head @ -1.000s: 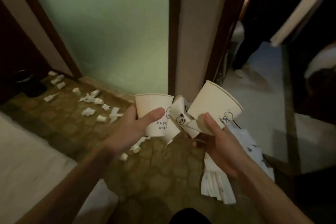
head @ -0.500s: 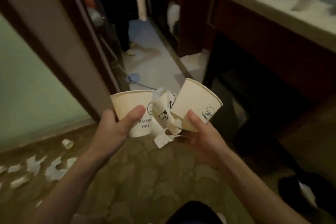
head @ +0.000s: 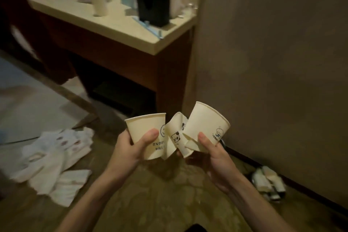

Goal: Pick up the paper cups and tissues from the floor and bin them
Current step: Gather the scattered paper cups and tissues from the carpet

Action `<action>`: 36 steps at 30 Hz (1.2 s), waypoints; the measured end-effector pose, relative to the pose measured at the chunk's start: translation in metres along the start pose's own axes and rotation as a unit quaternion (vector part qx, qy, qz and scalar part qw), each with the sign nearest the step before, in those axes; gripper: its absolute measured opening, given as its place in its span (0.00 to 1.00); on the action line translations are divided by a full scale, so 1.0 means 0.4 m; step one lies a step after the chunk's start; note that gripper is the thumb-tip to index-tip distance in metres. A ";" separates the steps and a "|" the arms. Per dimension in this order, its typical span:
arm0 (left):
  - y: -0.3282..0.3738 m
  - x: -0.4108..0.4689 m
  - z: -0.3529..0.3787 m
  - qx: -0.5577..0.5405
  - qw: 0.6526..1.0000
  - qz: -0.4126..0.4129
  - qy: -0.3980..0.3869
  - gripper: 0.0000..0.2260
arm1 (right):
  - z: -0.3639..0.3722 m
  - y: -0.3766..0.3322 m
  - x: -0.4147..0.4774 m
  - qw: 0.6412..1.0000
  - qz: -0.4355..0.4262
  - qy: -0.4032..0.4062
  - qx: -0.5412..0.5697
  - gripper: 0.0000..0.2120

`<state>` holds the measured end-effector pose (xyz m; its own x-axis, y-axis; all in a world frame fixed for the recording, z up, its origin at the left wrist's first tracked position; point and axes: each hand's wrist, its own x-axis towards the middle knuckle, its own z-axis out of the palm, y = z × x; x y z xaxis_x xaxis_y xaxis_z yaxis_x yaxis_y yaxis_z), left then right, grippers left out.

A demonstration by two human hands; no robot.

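Carrying step: left hand (head: pixel 130 149) grips the smiley cup (head: pixel 146 130), right hand (head: pixel 212 154) two cups (head: pixel 205 124); next needs finding the bin, unseen here.

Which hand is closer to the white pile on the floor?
Left. The left hand is right of the white pile; the right hand is farther right, toward the wall.

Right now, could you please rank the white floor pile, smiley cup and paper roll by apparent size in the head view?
1. white floor pile
2. smiley cup, nearest the camera
3. paper roll, farther off
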<state>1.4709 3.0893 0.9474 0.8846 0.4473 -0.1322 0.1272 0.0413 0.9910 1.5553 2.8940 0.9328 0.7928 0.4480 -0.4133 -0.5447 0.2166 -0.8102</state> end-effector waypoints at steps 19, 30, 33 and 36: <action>-0.292 0.571 0.560 0.041 0.959 -0.208 -0.189 0.20 | -0.469 -0.056 0.437 0.951 0.112 0.274 0.088 0.22; -0.667 0.745 0.730 0.125 0.869 -0.433 -0.204 0.19 | -0.722 0.205 0.715 0.839 0.304 0.388 0.232 0.15; -0.806 0.825 0.805 0.127 0.853 -0.459 -0.212 0.15 | -0.852 0.284 0.836 0.838 0.321 0.372 0.237 0.21; -0.953 0.907 0.883 0.118 0.855 -0.466 -0.195 0.15 | -0.977 0.359 0.975 0.853 0.313 0.374 0.189 0.20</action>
<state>1.9017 2.9204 0.5147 0.4253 -0.0151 -0.9049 0.9050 0.0153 0.4251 1.8932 2.7609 0.4930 0.1909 -0.0687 -0.9792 -0.8617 0.4660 -0.2006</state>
